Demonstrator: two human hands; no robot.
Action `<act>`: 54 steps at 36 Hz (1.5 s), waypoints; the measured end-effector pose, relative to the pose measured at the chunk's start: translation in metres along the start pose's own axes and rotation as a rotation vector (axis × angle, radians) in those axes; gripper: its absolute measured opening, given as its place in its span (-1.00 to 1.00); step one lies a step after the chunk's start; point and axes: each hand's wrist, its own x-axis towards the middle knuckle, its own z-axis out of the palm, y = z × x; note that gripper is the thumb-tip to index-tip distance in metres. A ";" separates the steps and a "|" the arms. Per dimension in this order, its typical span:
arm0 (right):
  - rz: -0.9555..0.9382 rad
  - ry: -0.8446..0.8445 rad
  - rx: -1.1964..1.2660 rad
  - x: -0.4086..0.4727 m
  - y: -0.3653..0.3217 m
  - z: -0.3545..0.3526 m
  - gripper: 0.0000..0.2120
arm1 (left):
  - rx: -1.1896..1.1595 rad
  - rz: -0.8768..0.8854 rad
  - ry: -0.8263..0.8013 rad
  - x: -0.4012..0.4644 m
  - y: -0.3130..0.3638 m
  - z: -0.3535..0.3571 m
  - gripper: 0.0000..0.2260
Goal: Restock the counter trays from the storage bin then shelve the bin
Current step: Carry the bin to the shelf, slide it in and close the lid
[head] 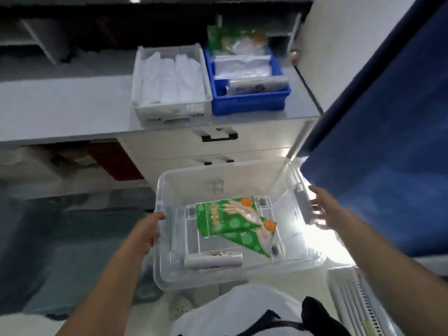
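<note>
A clear plastic storage bin (254, 178) hangs in front of me below the counter. My left hand (151, 230) grips its left rim, thumb over the edge. My right hand (320, 209) is pressed against the bin's right side, fingers spread and blurred. Inside lie green glove packets (232, 219) and a grey roll (213, 259). On the counter stand a white tray (169, 110) holding folded white bags and a blue tray (247, 103) with clear bags and a roll.
The grey counter (60, 103) runs left from the trays, with white drawers (218, 141) under it. A blue curtain or panel (388, 141) fills the right. A white slatted rack (358, 299) sits at lower right. Dark shelving lies behind the counter.
</note>
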 end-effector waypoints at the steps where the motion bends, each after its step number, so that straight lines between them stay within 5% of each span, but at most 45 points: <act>1: -0.028 0.024 0.036 0.000 0.003 -0.021 -0.62 | 0.033 0.002 -0.019 -0.004 0.007 0.021 -0.78; 8: -0.161 0.118 0.191 0.001 0.022 -0.154 -0.79 | 0.207 0.076 -0.159 -0.035 0.058 0.163 -0.84; 14: -0.091 0.280 0.358 -0.001 0.026 -0.257 -0.82 | 0.282 0.271 -0.247 -0.075 0.114 0.257 -0.84; 30: -0.237 0.564 0.403 -0.003 -0.076 -0.446 -0.50 | 0.382 0.518 -0.398 -0.133 0.337 0.466 -0.80; 36: -0.318 0.552 0.441 0.010 -0.162 -0.472 -0.72 | 0.443 0.535 -0.431 -0.116 0.444 0.511 -0.73; 43: -0.255 0.498 0.304 0.028 -0.299 -0.513 -0.35 | 0.562 0.591 -0.403 -0.109 0.580 0.522 -0.81; 54: -0.273 0.382 0.059 0.089 -0.503 -0.559 -0.11 | 0.513 0.572 -0.257 -0.108 0.716 0.528 -0.51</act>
